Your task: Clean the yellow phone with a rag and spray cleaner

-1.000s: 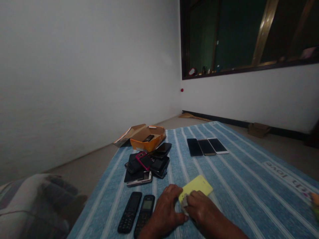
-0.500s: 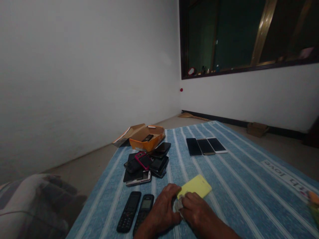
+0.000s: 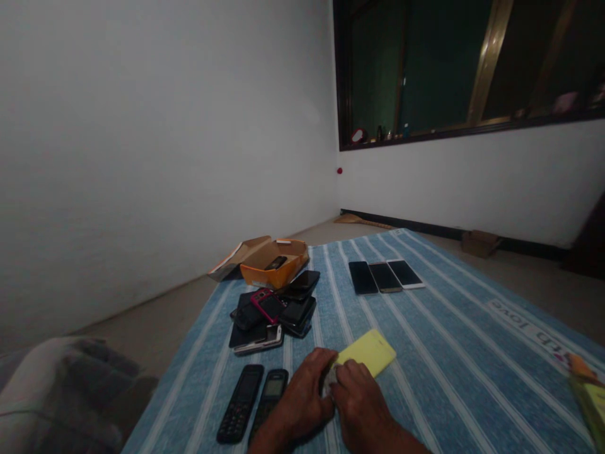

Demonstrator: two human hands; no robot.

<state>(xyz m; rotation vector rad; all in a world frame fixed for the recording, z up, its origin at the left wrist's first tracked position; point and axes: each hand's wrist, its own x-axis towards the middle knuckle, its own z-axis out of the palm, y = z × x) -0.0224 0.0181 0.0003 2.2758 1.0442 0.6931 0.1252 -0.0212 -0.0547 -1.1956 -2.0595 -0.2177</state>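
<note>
A flat yellow phone, or phone cover [image 3: 371, 353], lies slanted on the striped cloth with its far end in plain sight. My left hand [image 3: 307, 392] curls round its near end, fingers at the upper edge and thumb below. Beside it, my right hand [image 3: 360, 398] is closed on a pale crumpled wad, perhaps cloth or tissue [image 3: 329, 380], pressed against the yellow phone's near end. The hands hide most of the wad and that end. Left of my left hand lie two black keypad phones, one [image 3: 241, 403] whole and another [image 3: 273, 391] partly behind my wrist.
A heap of phones [image 3: 271, 309] lies beyond the keypad phones, in front of an open orange box [image 3: 269, 272] with a phone inside. Three smartphones [image 3: 385, 277] lie side by side farther right. Blue striped cloth [image 3: 439, 353] covers the surface; a colourful packet [image 3: 588, 397] is at the right edge.
My right hand has shifted slightly left and up, closer to my left hand, with the wad still in its fingers. The whole view has swung a little; the phones keep their places.
</note>
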